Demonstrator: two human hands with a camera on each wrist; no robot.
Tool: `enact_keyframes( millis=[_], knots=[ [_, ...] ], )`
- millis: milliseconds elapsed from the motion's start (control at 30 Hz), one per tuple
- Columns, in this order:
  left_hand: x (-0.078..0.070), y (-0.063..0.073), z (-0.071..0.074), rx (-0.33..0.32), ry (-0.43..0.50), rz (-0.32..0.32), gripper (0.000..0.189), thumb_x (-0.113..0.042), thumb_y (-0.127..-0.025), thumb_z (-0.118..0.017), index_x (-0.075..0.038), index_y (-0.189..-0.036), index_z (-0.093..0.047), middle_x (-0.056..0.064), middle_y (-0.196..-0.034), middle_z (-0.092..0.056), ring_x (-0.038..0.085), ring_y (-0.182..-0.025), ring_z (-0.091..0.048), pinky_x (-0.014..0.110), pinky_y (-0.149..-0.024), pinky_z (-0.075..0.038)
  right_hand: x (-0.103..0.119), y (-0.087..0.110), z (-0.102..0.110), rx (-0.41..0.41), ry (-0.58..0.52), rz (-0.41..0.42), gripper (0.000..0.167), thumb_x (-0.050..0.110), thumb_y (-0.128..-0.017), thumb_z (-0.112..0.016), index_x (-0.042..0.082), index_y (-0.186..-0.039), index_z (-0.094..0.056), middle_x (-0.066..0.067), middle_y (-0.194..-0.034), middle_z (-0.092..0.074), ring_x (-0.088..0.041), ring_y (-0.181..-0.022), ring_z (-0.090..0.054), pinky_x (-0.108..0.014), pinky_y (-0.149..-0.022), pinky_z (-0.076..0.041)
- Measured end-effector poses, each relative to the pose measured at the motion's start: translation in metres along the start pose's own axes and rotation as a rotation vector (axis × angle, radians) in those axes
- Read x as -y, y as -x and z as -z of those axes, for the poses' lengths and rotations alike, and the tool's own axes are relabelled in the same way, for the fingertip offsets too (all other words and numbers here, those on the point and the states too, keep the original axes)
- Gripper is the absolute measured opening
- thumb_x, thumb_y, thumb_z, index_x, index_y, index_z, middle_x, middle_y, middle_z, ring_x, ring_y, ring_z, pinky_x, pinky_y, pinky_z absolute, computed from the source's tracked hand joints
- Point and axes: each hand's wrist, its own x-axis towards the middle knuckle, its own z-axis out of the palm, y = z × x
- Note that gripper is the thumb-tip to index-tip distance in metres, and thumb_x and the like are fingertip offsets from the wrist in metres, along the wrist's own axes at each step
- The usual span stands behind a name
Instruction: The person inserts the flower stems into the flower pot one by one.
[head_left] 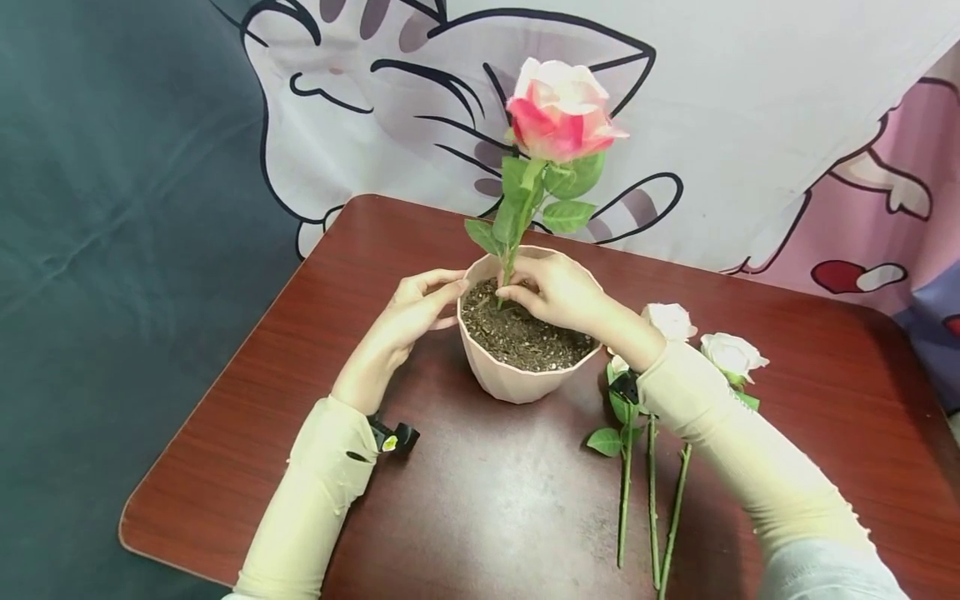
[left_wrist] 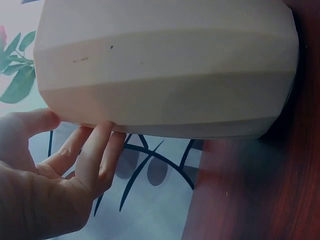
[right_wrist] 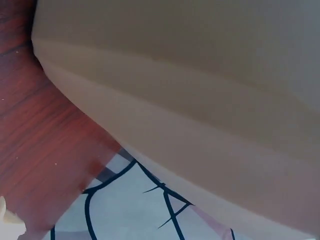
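A pink-and-white rose (head_left: 562,117) with green leaves stands upright in the soil (head_left: 517,333) of a pale pink flowerpot (head_left: 510,379). Low on its stem, close over the soil, my right hand (head_left: 558,292) pinches it between thumb and fingers. My left hand (head_left: 412,312) touches the pot's left side, thumb at the rim. The left wrist view shows its fairly straight fingers (left_wrist: 95,150) resting against the outer wall. The pot's side fills most of the right wrist view, where the right hand is out of sight.
Right of the pot, white roses (head_left: 731,357) lie on the reddish-brown table (head_left: 285,392), stems towards me, partly hidden under my right forearm. A cartoon-cat cloth (head_left: 420,108) hangs behind the table, and a dark green curtain (head_left: 112,250) is at the left.
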Motion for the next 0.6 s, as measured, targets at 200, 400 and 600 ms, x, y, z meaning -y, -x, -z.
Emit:
enact_keyframes(
  millis=[200, 400, 600],
  knots=[
    [-0.0019, 0.0012, -0.0006, 0.003, -0.009, -0.002, 0.037, -0.019, -0.094, -0.055, -0.005, -0.128, -0.054, 0.012, -0.126, -0.055, 0.02, -0.115, -0.054, 0.035, -0.088, -0.052, -0.002, 0.0006, -0.0015, -0.001, 0.04, 0.038, 0.01, 0.021, -0.085, -0.069, 0.013, -0.086, -0.064, 0.002, -0.078, -0.066, -0.013, -0.069, -0.058, -0.034, -0.069, -0.049],
    [-0.0014, 0.0045, 0.0001, -0.007, -0.016, 0.0, 0.038, -0.019, -0.094, -0.055, -0.005, -0.129, -0.053, 0.012, -0.128, -0.054, 0.02, -0.116, -0.053, 0.034, -0.087, -0.052, -0.0038, -0.0005, -0.007, 0.02, -0.016, 0.113, 0.01, 0.017, -0.084, -0.07, 0.01, -0.085, -0.063, 0.0, -0.08, -0.066, -0.013, -0.072, -0.061, -0.031, -0.069, -0.05],
    [-0.0023, 0.0048, -0.0008, -0.009, -0.02, -0.002, 0.038, -0.02, -0.094, -0.055, -0.006, -0.129, -0.054, 0.012, -0.127, -0.055, 0.02, -0.115, -0.054, 0.034, -0.087, -0.052, -0.0048, -0.0004, -0.0052, 0.02, -0.013, 0.066, 0.009, 0.02, -0.085, -0.07, 0.013, -0.087, -0.065, 0.002, -0.084, -0.066, -0.011, -0.074, -0.06, -0.03, -0.072, -0.05]
  ],
)
